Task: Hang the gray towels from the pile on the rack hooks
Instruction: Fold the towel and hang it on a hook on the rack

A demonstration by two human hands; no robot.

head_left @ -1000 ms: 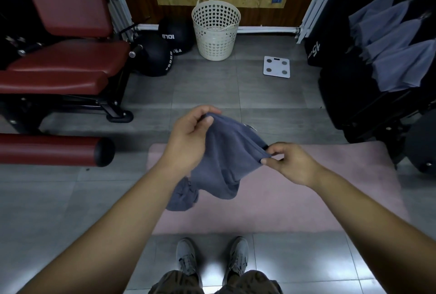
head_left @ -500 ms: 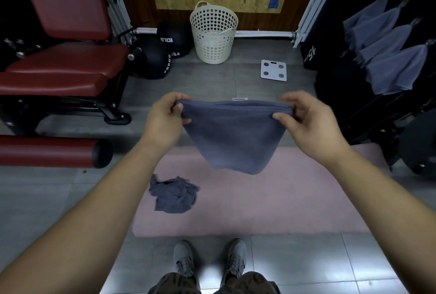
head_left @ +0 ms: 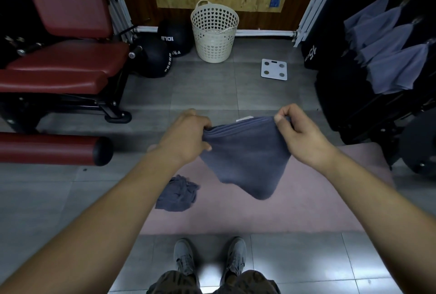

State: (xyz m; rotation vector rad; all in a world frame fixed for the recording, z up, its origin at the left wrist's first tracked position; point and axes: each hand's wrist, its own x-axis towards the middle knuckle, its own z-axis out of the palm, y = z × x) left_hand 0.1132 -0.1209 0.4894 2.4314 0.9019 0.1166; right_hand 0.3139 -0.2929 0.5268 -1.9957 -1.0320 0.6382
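I hold a gray towel (head_left: 245, 156) stretched out in front of me by its top edge. My left hand (head_left: 186, 135) grips one corner with the fingers curled round bunched cloth, and my right hand (head_left: 299, 135) pinches the other corner between thumb and fingers. The towel sags in a rounded point below my hands, in the air above the pink mat (head_left: 306, 211), and a small white tag shows at its top edge near my right hand. A crumpled gray towel (head_left: 177, 194) lies on the left edge of the mat, below my left forearm and apart from the one I hold. At the far right, several gray hung towels (head_left: 391, 57) drape in a row from the dark rack (head_left: 401, 109). Ahead on the tiled floor stand a cream laundry basket (head_left: 214, 34) and a white bathroom scale (head_left: 274, 69), with a red bench (head_left: 66, 62) to my left.
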